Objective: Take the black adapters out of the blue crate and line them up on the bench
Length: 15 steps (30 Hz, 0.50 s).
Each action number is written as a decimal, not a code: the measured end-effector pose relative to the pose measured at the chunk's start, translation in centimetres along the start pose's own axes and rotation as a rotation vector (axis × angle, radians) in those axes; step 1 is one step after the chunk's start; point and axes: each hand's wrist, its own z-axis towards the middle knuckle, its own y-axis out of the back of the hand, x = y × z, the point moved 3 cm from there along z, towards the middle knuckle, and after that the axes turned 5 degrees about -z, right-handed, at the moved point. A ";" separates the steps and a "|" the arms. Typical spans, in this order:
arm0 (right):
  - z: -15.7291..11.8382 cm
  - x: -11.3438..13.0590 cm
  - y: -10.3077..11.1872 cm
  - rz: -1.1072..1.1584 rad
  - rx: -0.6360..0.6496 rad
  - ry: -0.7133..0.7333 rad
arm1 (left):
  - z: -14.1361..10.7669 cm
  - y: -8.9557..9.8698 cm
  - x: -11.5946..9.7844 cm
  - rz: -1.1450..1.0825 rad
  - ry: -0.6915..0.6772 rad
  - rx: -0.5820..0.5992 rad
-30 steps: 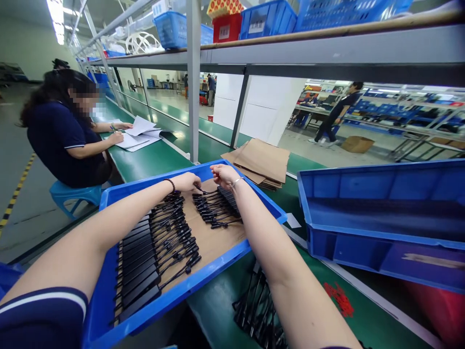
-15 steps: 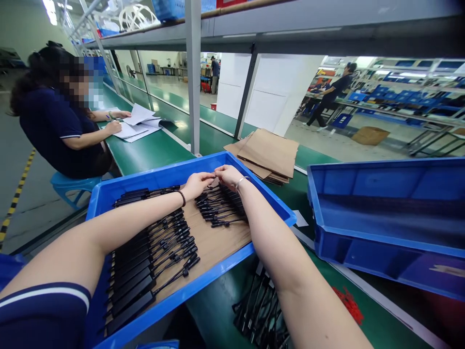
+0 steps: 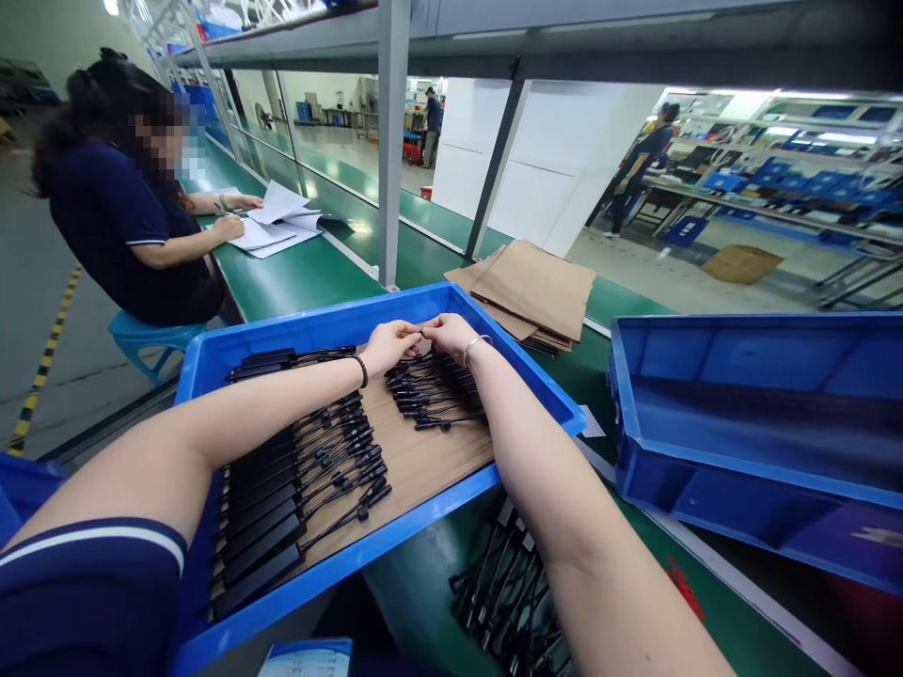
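Observation:
Near the far edge of a blue plastic tray (image 3: 353,557), my left hand (image 3: 392,346) and my right hand (image 3: 451,337) meet with their fingertips pinched. Whatever is between the fingers is too small and covered to name. Below my left forearm lies a long row of flat black boxes with short cables (image 3: 262,541), side by side, plugs pointing right. A second, shorter row of black cables with plugs (image 3: 434,393) lies beneath my right hand, its right end partly hidden by my wrist. Brown cardboard (image 3: 416,461) lines the tray floor.
More black cabled pieces (image 3: 504,592) lie on the green bench below my right forearm, beside red bits (image 3: 684,588). Another blue bin (image 3: 762,470) stands right. Brown cardboard sheets (image 3: 540,282) are stacked behind the tray. A seated person (image 3: 134,216) writes on papers (image 3: 278,221) at left.
The view has shifted slightly, so the scene sits a little further right. Both hands stay together at the tray's far edge, fingertips still pinched. A person in the background at right has moved.

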 end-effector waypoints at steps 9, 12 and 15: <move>-0.2 -0.3 0.1 -0.075 -0.019 0.048 | 0.4 0.3 0.7 -0.049 0.013 0.017; -0.4 -0.1 0.1 -0.081 -0.006 0.036 | 0.5 0.4 0.8 -0.033 0.028 0.042; -0.5 -0.1 0.1 -0.083 0.021 0.025 | 0.5 0.5 0.6 -0.009 0.033 0.070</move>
